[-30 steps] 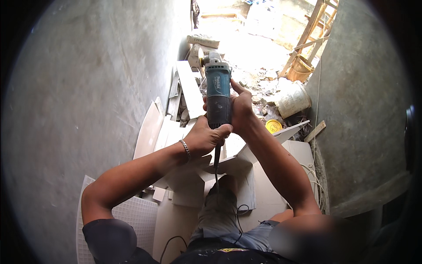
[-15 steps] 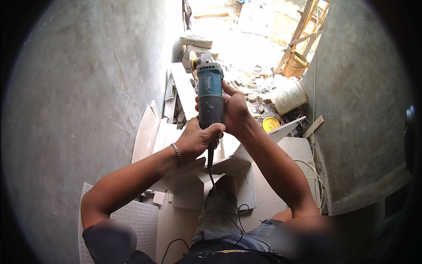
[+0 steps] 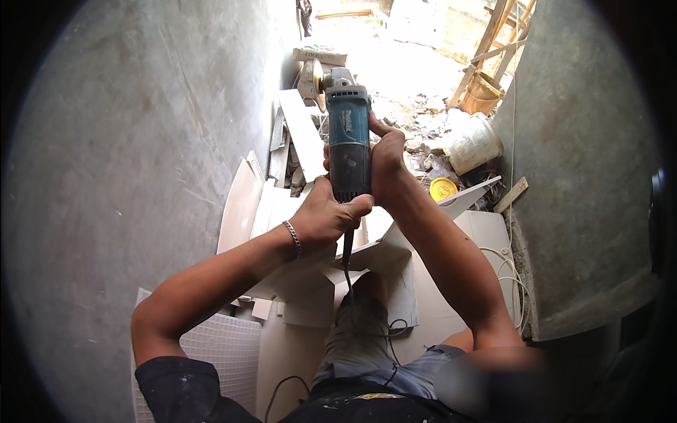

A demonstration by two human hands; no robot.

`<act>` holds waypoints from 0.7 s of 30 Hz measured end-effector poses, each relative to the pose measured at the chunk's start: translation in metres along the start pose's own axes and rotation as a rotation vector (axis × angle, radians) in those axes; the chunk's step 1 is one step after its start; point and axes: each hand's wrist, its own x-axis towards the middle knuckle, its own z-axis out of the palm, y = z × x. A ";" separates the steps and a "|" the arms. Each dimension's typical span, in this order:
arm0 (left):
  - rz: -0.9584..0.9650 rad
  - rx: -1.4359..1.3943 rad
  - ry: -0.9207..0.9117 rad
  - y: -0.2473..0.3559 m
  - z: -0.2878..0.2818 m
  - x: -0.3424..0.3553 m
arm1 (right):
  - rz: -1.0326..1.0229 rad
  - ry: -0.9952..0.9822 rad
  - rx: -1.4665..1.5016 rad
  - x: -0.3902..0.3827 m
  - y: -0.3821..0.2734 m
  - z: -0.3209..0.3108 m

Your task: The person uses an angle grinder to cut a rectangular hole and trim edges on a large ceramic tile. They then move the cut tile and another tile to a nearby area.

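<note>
Head camera had it dead centre: a long, teal-and-black angle grinder (image 3: 349, 120), held out in mid-air beyond the knee, its thin, round, yellowish disc (image 3: 319, 86) facing left. And where was the danger? That disc, surely! Whether it spun could not be told, but its rim looked exposed, and a slackened hold or a sudden kick could have swung it toward an arm. Trouble lurked below, too: the thin black cord (image 3: 346, 255) dropped over the leg in faded grey shorts (image 3: 352, 345), so a shifting knee could have snagged or tugged it. Now the grip, and it was two-handed! The bare left hand (image 3: 323, 217), a silver chain bracelet (image 3: 293, 240) at its wrist, was closed round the black rear end, thumb laid across it. The bare right hand (image 3: 388, 161) was wrapped round the body from the other side, what looked like its fingertips (image 3: 326, 161) peeping past the far edge. Both curled close, no gap showing; the remaining fingers were hidden behind the tool.
</note>
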 end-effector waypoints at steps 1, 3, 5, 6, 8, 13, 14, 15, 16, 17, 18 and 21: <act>-0.009 -0.005 0.005 0.001 0.000 0.000 | 0.011 -0.012 0.004 0.001 -0.001 0.000; -0.028 -0.004 0.012 0.003 0.000 0.001 | 0.030 -0.016 0.014 0.002 -0.002 -0.001; -0.011 -0.010 0.014 0.004 0.000 0.001 | 0.045 -0.007 0.022 0.004 -0.003 0.000; -0.003 -0.012 0.016 0.004 0.001 0.001 | 0.035 -0.004 0.008 0.004 -0.003 0.000; -0.008 0.011 0.040 0.004 0.000 0.000 | 0.021 -0.016 -0.018 0.005 -0.003 0.001; -0.041 0.010 0.135 0.003 -0.002 0.001 | -0.030 0.055 -0.082 0.007 0.000 0.009; -0.050 0.031 0.175 0.002 -0.002 0.002 | -0.061 0.105 -0.126 0.006 0.002 0.010; -0.079 0.058 0.214 0.002 -0.001 0.003 | -0.119 0.109 -0.288 0.004 0.005 0.011; -0.064 0.100 0.224 0.002 -0.002 0.003 | -0.181 0.124 -0.452 0.001 0.009 0.012; -0.067 0.150 0.234 0.002 -0.003 0.003 | -0.239 0.127 -0.612 -0.002 0.013 0.013; -0.046 0.192 0.248 0.003 -0.003 0.003 | -0.305 0.132 -0.687 -0.005 0.017 0.014; -0.018 0.186 0.281 0.005 -0.004 0.002 | -0.298 0.202 -0.771 -0.006 0.019 0.021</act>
